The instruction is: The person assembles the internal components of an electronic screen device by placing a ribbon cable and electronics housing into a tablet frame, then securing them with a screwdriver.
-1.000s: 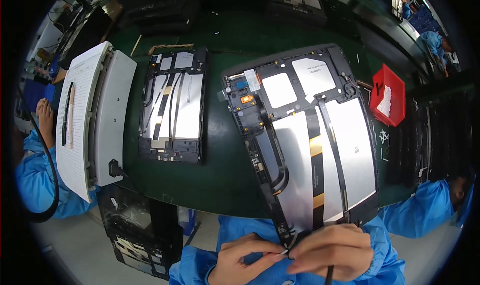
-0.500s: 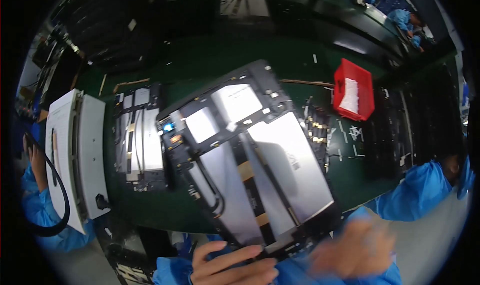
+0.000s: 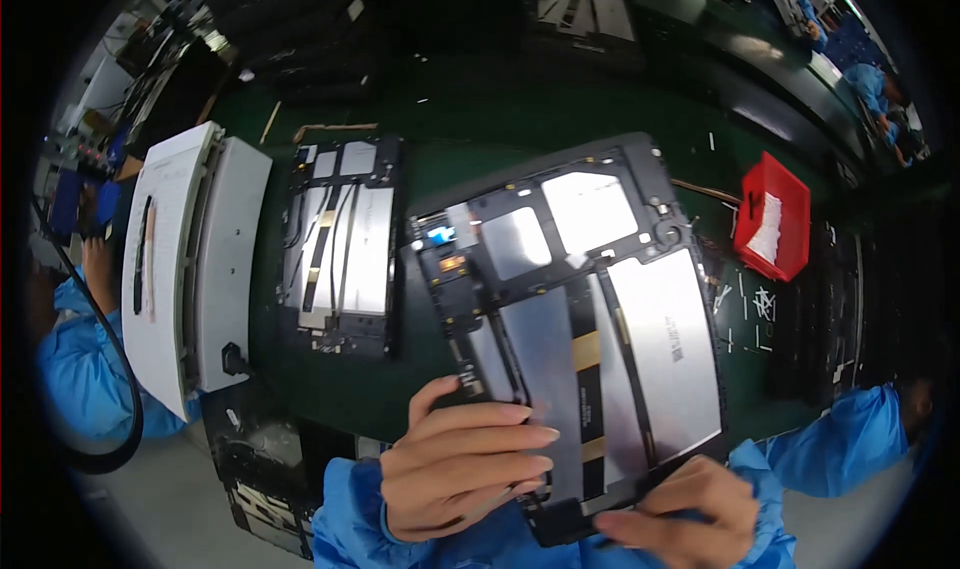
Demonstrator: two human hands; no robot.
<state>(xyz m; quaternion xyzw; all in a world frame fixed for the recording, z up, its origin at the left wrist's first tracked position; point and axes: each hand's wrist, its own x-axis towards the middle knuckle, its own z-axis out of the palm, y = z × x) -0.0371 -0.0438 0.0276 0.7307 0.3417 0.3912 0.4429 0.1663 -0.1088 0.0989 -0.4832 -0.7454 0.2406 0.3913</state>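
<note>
Left hand [image 3: 450, 469]: laid over the near left edge of the open tablet [image 3: 660, 339], fingers stretched out across it; whether it grips or only steadies, I cannot tell.
Right hand [image 3: 695, 514]: at the tablet's near right corner, fingers curled, thumb pointing toward the left hand; something dark shows beside the thumb, but whether it is pinched there, I cannot tell.
Tablet: near end between the two hands, far end reaching away ahead of them, turned at a slant, silver inside facing up.
Step in hand: by my reading, working on the tablet's near end with the right hand while the left steadies the edge.
Next move: seems to call for a steady left hand and light right fingertips, clear of the thin inner strips.
Second tablet [image 3: 372, 254]: also open, ahead and to the left of the left hand, on the green table [image 3: 500, 134].
Red bin [image 3: 795, 231]: ahead and to the right of the right hand, white pieces inside.
White strips [image 3: 765, 304]: scattered on the near side of the bin.
</note>
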